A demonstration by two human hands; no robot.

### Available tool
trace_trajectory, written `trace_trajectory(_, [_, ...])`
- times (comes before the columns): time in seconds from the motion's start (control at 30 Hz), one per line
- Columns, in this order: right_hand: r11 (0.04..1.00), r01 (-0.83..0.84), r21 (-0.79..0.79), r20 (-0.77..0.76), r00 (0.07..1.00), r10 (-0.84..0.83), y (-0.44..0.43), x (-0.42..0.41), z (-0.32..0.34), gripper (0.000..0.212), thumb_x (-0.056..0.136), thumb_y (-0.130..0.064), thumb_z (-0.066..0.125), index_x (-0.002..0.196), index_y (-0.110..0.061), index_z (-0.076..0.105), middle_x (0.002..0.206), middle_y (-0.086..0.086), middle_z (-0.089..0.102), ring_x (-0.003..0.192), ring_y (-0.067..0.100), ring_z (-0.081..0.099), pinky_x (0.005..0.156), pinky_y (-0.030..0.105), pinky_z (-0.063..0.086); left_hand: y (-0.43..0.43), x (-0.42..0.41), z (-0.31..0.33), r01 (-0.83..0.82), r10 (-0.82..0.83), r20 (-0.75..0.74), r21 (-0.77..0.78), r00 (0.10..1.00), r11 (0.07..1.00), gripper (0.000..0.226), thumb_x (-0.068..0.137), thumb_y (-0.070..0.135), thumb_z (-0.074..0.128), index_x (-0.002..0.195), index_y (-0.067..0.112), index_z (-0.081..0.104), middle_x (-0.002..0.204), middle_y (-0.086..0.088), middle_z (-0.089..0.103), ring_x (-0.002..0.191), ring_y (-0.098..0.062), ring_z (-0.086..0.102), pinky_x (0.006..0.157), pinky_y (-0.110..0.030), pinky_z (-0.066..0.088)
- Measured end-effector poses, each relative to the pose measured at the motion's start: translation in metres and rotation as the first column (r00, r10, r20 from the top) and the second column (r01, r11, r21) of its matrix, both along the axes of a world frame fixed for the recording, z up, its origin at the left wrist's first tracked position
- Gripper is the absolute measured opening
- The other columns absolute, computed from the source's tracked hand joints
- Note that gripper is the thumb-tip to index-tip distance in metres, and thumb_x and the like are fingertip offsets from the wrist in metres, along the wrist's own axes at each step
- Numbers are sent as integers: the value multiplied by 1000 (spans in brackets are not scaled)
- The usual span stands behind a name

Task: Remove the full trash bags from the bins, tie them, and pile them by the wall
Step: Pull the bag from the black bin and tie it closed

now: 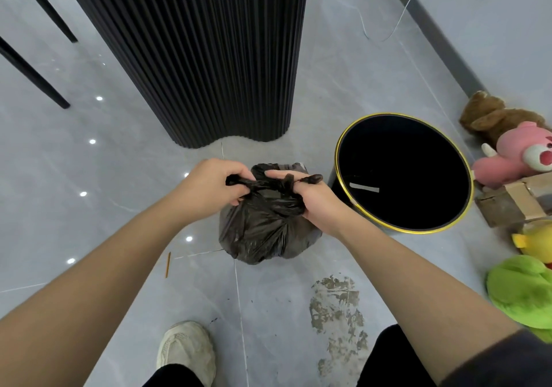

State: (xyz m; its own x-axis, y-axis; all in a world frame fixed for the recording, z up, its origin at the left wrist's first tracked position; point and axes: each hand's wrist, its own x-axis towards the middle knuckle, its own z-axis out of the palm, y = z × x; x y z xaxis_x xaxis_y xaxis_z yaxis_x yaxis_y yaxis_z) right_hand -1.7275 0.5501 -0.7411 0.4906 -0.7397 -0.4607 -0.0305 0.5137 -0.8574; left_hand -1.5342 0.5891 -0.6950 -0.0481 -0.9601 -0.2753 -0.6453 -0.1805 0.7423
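Observation:
A full black trash bag (263,231) sits on the grey floor in front of me, its top gathered into twisted strands. My left hand (209,182) grips one strand at the bag's upper left. My right hand (310,198) grips the other strand at the upper right, with a bit of black plastic sticking out past the fingers. To the right of the bag stands a round black bin (403,173) with a gold rim; it has no bag in it and a pale strip lies inside.
A ribbed black column (209,57) rises just behind the bag. Plush toys (519,147) and a cardboard box (516,199) lie at the right by the wall's dark baseboard (433,28). Black furniture legs (33,72) stand at left. My shoe (186,350) is below.

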Motion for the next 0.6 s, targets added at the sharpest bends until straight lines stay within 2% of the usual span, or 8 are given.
trace_trajectory(0.13, [963,-262,-66,-11,965,262,6,1,2,67,84,12,30,134,-27,51,133,-4,55,126,11,49,108,29,37,-7,-7,6,41,-36,-121,36,992,999,24,82,3,68,79,27,69,77,2,71,64,-11,70,66,-22,56])
trace_trajectory(0.23, [937,-349,-15,-65,936,347,13,6,5,51,82,10,33,118,-14,61,105,2,62,101,15,57,90,26,44,-10,-15,8,55,-48,-165,38,985,998,23,83,-2,66,79,21,69,76,-2,70,56,-4,64,60,-16,53])
trace_trajectory(0.3, [955,-285,84,-68,954,291,14,9,3,37,81,3,37,112,5,57,98,11,57,94,22,53,85,31,41,-10,-18,8,58,-50,-181,41,982,997,20,83,-2,65,81,17,70,69,0,68,50,-3,60,55,-15,51])
trace_trajectory(0.33, [960,-247,130,-71,964,258,15,10,2,32,83,2,38,108,8,57,94,12,58,92,24,54,83,30,42,-11,-19,6,56,-48,-184,39,982,998,19,83,-2,64,82,16,70,68,1,67,49,-2,59,53,-15,50])
trace_trajectory(0.4, [971,-118,209,-77,988,137,17,14,0,23,89,-1,40,95,3,61,85,11,63,85,24,59,75,28,48,-11,-20,1,6,0,-192,32,981,999,18,84,-2,63,86,15,69,76,-1,68,50,2,58,52,-12,48])
trace_trajectory(0.47, [955,28,295,-57,998,-12,17,16,-3,23,93,-9,44,97,0,64,90,13,67,87,25,63,80,34,52,-10,-19,-8,-110,116,-194,41,974,993,16,86,4,63,96,16,65,88,-1,65,52,2,59,51,-13,48])
trace_trajectory(0.53, [921,112,373,-47,994,-102,16,16,-2,29,95,-17,44,106,1,63,97,16,68,91,28,64,87,39,50,-5,-14,-18,-196,198,-153,24,968,980,18,87,14,63,103,22,59,93,1,61,61,-4,62,55,-19,48])
trace_trajectory(0.6, [892,172,418,-59,985,-162,14,14,0,29,94,-20,41,97,-2,63,87,15,68,82,27,64,80,38,51,4,-8,-25,-179,179,-97,-1,979,984,16,88,23,63,102,23,56,93,1,61,70,-14,63,64,-25,49])
